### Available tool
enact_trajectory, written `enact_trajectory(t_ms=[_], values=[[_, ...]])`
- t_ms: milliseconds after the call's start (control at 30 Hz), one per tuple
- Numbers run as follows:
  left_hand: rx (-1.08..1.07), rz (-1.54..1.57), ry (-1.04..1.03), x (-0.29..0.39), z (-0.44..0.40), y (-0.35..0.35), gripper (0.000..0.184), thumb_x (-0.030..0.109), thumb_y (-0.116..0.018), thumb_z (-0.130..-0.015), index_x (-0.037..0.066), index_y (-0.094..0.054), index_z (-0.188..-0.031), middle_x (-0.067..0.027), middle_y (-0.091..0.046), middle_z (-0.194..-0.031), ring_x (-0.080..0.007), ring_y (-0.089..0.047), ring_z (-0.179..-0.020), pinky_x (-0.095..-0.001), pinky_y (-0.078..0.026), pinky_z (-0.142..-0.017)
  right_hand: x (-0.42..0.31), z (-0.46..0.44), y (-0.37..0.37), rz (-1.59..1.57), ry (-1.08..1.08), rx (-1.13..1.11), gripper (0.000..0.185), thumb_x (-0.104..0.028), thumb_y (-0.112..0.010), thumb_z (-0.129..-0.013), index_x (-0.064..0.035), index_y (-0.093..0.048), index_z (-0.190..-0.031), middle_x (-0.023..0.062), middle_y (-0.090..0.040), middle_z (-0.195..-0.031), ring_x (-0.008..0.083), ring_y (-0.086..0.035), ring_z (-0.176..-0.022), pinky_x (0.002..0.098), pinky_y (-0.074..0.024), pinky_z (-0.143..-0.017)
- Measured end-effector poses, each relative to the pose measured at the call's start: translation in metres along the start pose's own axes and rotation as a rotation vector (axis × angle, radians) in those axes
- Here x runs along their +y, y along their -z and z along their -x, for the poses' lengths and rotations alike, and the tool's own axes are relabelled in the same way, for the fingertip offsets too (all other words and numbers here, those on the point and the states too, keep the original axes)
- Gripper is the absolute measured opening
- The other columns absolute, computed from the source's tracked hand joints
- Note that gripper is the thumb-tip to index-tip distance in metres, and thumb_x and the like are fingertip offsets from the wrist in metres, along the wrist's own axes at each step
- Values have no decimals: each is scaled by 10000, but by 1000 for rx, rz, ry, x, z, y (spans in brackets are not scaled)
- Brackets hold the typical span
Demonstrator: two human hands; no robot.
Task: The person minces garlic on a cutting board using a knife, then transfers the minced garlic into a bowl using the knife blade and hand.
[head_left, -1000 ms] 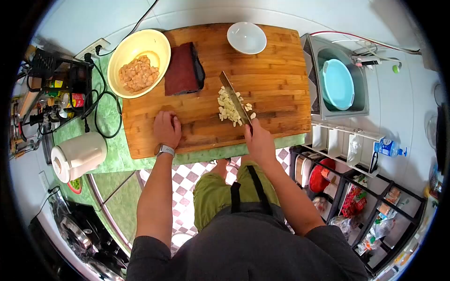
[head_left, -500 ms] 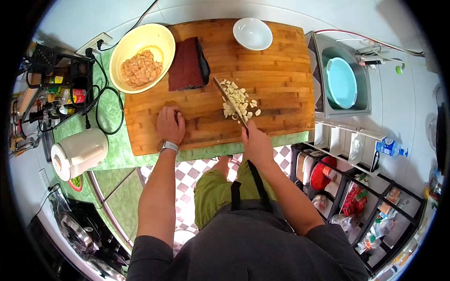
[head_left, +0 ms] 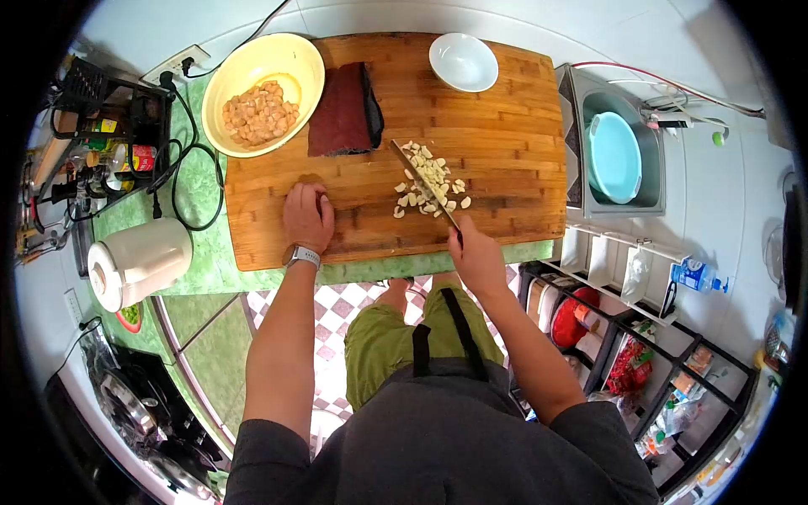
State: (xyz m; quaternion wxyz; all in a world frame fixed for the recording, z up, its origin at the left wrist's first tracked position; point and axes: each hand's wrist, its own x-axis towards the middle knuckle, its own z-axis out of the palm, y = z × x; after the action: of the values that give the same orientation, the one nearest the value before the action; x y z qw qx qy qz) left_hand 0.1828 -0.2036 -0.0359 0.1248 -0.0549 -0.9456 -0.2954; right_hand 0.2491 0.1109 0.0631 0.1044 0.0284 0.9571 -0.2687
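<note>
On the wooden board (head_left: 522,143), just right of its middle, lies a loose heap of pale chopped pieces (head_left: 438,171), and your knife (head_left: 424,182) cuts a slanting line across it. The blade points away from you and to the left, with pieces on both sides of it; whether its edge meets the wood, you cannot tell from above. Your right hand (head_left: 475,254) has its fingers closed around the handle, near the board's close edge.

Your left hand (head_left: 308,217) rests on the board, well apart from the heap, back upward, with a watch (head_left: 302,255) at the wrist. Its fingers are partly hidden, so you cannot tell whether they lie flat or curl under.

Beyond that hand, a yellow bowl (head_left: 254,52) of pinkish diced pieces (head_left: 261,114) stands at the far left corner, just beside a dark red block (head_left: 338,116). A white bowl (head_left: 464,63) sits near the far edge. To your right, a light blue basin (head_left: 615,158) is in the sink (head_left: 599,98); to your left, a cream jug (head_left: 151,259) is on the green worktop (head_left: 207,263).
</note>
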Motion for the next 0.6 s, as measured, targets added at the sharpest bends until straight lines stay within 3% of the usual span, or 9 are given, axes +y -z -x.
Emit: enact_trajectory(t_ms=[200,267,600], values=[[11,13,19,3,0,0,103,101,-605,-925,76,-594,-1024,-159,-585,-970,-382,-586,-955,-488,-471,-856,16,-16,-3,119,-6,-29,176,-250,-600,-1036,-88,-548,-1084,233,-680,-737,468,-683,-710,592,-522,-626],[2,5,27,4,0,0,106,104,-606,-925,79,-595,-1028,-157,-585,-972,-381,-586,-955,-489,-470,-856,14,-18,1,49,10,48,184,-263,-589,-1043,-88,-546,-1082,230,-682,-734,469,-685,-716,598,-525,-626],[6,-47,22,-1,2,-4,124,113,-612,-926,78,-603,-1045,-154,-585,-982,-384,-583,-955,-497,-462,-834,20,-33,3,-8,-60,14,217,-291,-564,-1052,-79,-524,-1047,254,-687,-768,511,-667,-730,623,-514,-643]])
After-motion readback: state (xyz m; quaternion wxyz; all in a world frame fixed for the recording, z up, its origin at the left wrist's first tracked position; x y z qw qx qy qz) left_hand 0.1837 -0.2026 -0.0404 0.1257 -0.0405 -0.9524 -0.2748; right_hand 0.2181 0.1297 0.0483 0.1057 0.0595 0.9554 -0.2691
